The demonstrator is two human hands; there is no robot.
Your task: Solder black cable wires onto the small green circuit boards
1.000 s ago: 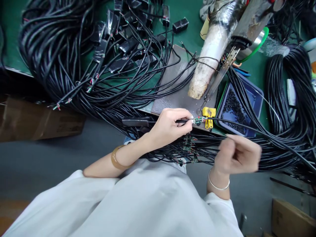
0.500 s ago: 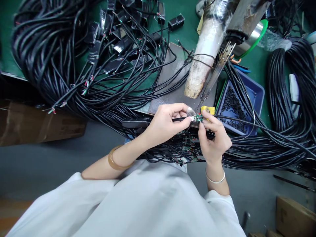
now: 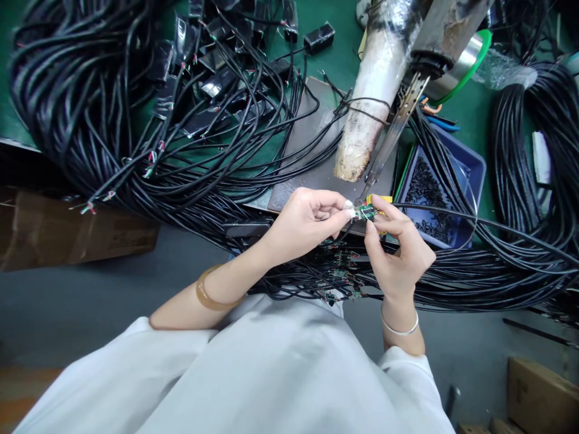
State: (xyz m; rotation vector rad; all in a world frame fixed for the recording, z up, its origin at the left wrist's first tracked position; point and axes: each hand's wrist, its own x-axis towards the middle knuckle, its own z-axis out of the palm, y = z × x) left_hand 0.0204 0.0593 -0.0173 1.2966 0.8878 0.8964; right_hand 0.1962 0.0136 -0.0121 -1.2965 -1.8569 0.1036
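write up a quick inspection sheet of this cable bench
Surface: green table with a grey plate
Thing in hand: small green circuit board
Clutter: blue tray holding small black pieces; yellow piece, partly hidden
Hands: left hand pinches the board's left end; right hand at its right end, grip unclear
Cables: black bundle at left, black coil at right
Surroundings: left cardboard box, right cardboard box, both low

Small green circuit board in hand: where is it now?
In the head view, the circuit board is just right of centre, between the fingertips of the left hand and right hand, close below the soldering iron tip.
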